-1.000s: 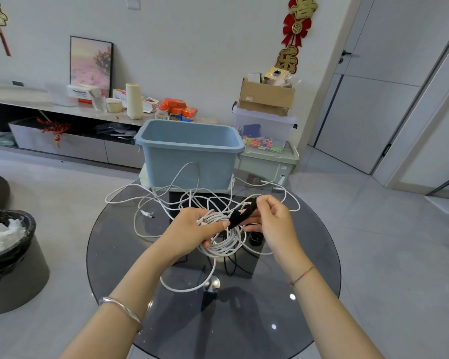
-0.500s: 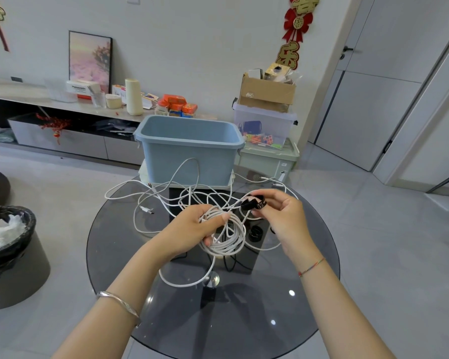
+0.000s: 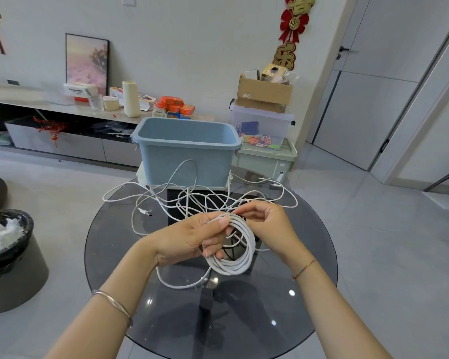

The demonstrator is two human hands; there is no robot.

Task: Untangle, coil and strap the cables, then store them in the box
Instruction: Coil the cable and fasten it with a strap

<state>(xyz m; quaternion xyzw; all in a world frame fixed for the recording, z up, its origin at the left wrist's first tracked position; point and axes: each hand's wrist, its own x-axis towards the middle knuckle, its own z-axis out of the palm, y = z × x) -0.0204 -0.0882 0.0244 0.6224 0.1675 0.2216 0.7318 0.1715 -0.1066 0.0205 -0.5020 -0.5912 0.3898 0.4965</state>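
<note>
Nearest, over the middle of the glass table (image 3: 309, 307), a coil (image 3: 235, 251) of white cable is held in the left hand (image 3: 189, 239), thumb on top and fingers curled through the loops, so the grip is closed on the bundle. The right hand (image 3: 267, 226) is pinched narrowly at the coil's upper right edge; whether a strap is held there cannot be told. The coil is judged light, soft and springy: the loops are likely to fan open if released, so it is best gripped across all turns at one side, where a strap would go. The ring is tilted, its open face turned toward the camera, its longer span running up-left to down-right. A loose tail is hung below onto the glass.

Farther off, the tangled cables (image 3: 192, 200) are spread left to right across the table, limp and easily snagged. Beyond them, at the far edge, the blue box (image 3: 187, 156) is stood open-topped.
</note>
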